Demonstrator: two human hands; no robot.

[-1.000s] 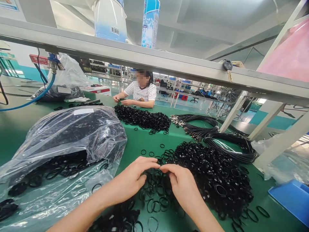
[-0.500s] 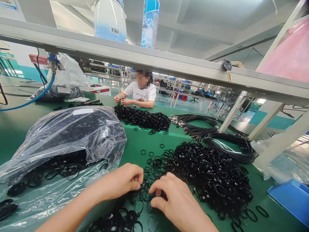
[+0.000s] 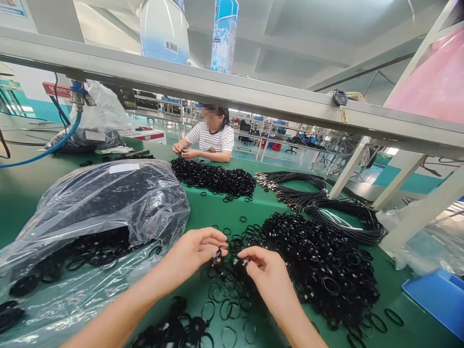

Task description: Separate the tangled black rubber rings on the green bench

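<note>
Black rubber-like rings lie all about my hands on the green tabletop. My left hand (image 3: 197, 249) is closed in a pinch, with a small black ring (image 3: 216, 256) between thumb and fingers. Just to the right, my right hand (image 3: 268, 268) has thumb and forefinger bent together on a dark ring (image 3: 244, 262), partly hidden by the fingers. A large heap of black rings (image 3: 311, 261) rises beside my right hand. Nearest me sits a smaller pile of rings (image 3: 174, 333). Loose rings (image 3: 228, 309) are scattered between the two.
An open clear plastic bag (image 3: 108, 193) of black rings lies at left. Coiled black cables (image 3: 344, 220) rest near the shelf post, and a blue tray (image 3: 435, 295) is at right. A co-worker (image 3: 213, 137) handles rings behind another pile (image 3: 213, 176). A metal shelf (image 3: 217, 89) crosses overhead.
My left hand has moved up and slightly right, and a ring now shows in its fingers. My right hand has shifted right, its fingers closing on a ring.
</note>
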